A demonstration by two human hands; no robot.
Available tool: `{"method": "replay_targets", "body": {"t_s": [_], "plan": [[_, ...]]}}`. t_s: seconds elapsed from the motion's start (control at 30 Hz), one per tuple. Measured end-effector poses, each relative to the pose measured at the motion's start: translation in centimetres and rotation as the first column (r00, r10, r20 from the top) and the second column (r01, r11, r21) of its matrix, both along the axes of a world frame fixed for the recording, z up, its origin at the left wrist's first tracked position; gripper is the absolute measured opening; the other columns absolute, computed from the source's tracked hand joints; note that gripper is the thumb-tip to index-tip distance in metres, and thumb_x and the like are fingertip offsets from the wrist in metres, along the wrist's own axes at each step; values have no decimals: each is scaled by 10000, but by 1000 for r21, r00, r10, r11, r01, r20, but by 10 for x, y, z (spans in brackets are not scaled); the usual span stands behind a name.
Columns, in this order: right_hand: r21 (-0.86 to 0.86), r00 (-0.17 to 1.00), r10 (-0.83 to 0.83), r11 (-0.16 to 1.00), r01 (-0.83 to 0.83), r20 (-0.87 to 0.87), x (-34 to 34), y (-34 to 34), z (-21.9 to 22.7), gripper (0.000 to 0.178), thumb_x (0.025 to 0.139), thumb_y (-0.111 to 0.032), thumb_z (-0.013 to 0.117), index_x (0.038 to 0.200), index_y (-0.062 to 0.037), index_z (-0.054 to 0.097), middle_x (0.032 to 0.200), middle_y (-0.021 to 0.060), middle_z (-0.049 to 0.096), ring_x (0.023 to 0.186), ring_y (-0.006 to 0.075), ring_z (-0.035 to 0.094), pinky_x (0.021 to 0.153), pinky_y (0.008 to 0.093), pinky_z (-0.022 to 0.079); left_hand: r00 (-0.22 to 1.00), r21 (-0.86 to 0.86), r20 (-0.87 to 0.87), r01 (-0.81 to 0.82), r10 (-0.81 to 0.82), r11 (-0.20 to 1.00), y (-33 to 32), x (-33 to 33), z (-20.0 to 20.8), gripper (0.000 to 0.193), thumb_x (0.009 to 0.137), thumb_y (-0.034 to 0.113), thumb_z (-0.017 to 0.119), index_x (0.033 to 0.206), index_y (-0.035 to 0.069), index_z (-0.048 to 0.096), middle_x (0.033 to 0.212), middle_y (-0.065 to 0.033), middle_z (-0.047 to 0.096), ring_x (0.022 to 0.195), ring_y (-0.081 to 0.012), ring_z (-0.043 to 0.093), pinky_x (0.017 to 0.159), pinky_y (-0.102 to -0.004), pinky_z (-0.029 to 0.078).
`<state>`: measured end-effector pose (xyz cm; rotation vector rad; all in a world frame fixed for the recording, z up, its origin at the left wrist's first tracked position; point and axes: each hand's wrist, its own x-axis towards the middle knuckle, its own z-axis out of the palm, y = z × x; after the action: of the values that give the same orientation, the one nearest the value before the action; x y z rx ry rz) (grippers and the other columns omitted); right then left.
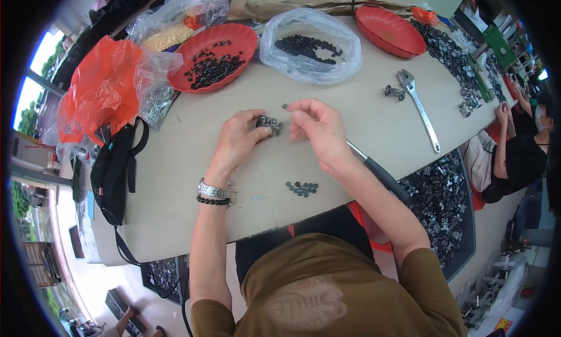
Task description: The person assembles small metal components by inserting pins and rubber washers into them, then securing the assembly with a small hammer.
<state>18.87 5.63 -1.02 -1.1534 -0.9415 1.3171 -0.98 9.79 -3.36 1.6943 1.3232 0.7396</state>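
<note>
Between the thumb and fingers of my left hand [235, 137] is a small dark metal assembly with round ends [269, 124], held just above the table [175, 185]. Close by on its right, my right hand [319, 129] pinches a small dark grey piece [286, 107] at its fingertips. The two parts are apart. Nearer to me, between my forearms, lies a cluster of small dark round pieces [301, 189]. Several thin pins [257, 196] are scattered beside my left wrist. Partly behind my right forearm is a tool with a black handle [385, 179].
At the back stand a red dish [245, 45] of black parts, a clear bag [345, 65] of black pieces and another red dish [397, 36]. An adjustable wrench [421, 106] lies right, near metal parts [394, 92]. A black pouch [112, 182] lies left. Another person [520, 144] sits at far right.
</note>
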Motion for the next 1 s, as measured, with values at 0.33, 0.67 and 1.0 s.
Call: {"method": "replay_targets", "body": {"t_s": [0.33,0.67,1.0], "plan": [[529,824,-167,829,-179,541,13,-29,2,92,872,2,711,961,5,690,884,110,675,724,215,657,659,328,534,896,-237,397,-108,198,965,-51,16,15,147,975,105,667,1003,-31,620,883,-51,679,784,-89,644,686,-272,580],[700,658,-322,554,-452,680,13,-60,-3,208,740,-4,788,927,-36,702,889,75,664,770,230,647,602,329,524,655,-456,701,105,284,884,-124,15,15,218,988,62,672,1171,-45,621,1019,-94,727,892,-118,689,794,-264,600],[667,635,-305,583,-465,709,11,-69,-6,205,720,-15,794,902,-57,711,892,50,637,768,218,626,578,327,518,656,-438,713,137,250,889,-133,10,15,262,962,47,706,1198,-49,647,1039,-82,734,875,-101,676,754,-254,571]]}}
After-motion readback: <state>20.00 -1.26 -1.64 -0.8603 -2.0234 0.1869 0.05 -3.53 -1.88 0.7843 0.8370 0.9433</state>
